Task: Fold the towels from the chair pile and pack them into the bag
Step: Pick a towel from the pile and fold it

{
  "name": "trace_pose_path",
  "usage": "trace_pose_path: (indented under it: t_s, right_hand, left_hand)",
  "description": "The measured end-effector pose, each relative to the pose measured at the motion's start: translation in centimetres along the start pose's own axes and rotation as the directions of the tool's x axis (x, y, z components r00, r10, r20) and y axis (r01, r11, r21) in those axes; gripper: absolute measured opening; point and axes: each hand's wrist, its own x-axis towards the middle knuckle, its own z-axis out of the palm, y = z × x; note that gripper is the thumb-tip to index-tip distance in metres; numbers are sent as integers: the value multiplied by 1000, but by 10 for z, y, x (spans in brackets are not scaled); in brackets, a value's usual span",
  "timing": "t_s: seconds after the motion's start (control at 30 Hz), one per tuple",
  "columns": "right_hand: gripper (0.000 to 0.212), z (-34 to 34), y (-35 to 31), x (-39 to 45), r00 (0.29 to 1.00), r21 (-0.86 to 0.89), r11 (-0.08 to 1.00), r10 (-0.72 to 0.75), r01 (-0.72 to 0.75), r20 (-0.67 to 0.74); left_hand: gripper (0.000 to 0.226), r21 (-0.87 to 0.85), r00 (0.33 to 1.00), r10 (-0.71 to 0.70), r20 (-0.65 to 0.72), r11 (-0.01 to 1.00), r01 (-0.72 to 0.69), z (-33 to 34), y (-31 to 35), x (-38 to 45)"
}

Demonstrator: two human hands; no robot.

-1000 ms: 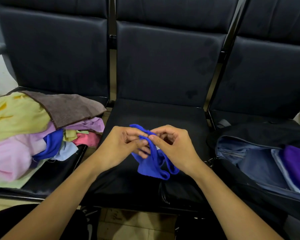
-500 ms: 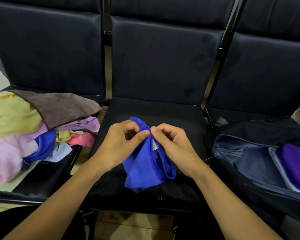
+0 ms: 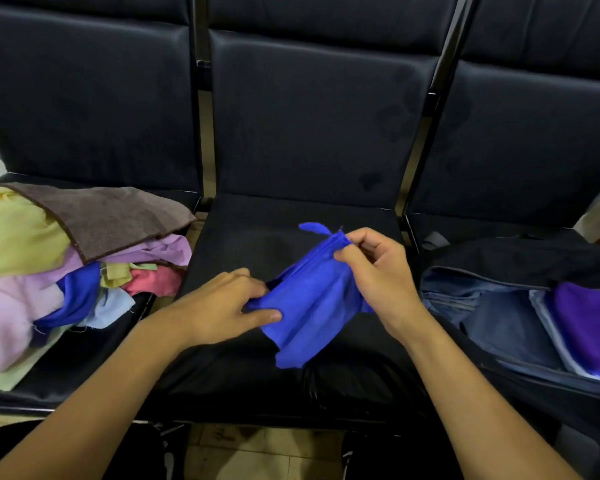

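- So far, only part of the job looks done: the open bag (image 3: 520, 317) on the right-hand seat already holds a purple towel (image 3: 589, 323) in its blue-lined compartment, lying flat enough to pass for folded.
- One blue towel (image 3: 309, 306) is in hand above the middle seat (image 3: 257, 237), near its centre, bunched and creased rather than squared off; I judge its folding as barely begun.
- Right hand (image 3: 378, 282): its grip is pinched closed on the towel's upper edge, thumb and fingertips together on the hem, holding it up.
- Left hand (image 3: 219, 306): its grip is closed on the towel's lower left part, the thumb lying on the cloth and the fingers tucked in behind a fold.
- A large pile (image 3: 66, 271) waits on the left-hand seat, spilling toward its front edge: yellow, pink, lilac, red, pale blue, another blue piece, and a brown towel (image 3: 108, 220) on top.
- By my estimate most of the work remains: finish this fold, carry it right into the bag, then work through the pile one towel at a time.
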Motion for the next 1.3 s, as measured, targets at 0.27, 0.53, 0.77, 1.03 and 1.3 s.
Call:
trace_pose_path:
  t_s: [0.27,0.53,0.77,1.03,1.3]
  right_hand:
    - [18,-14,14,4,999,-263,964,-31,32,8]
    - [20,-14,14,8,983,-194,978,-105,74,-154]
    - [21,-10,11,6,985,-165,980,-130,110,-114]
    - [23,-7,11,4,980,-157,977,-162,144,-112]
    - [21,-11,12,7,979,-200,970,-164,137,-124]
  left_hand:
    - [35,335,956,226,-187,930,-154,-18,-15,-3]
    - [35,431,900,315,-301,887,-167,-9,-5,-3]
    - [12,473,882,339,-328,867,-158,-8,-3,-3]
    - [16,248,942,157,-297,965,-83,-6,-8,-5]
    - [17,85,879,135,-457,990,-108,-16,-13,-8]
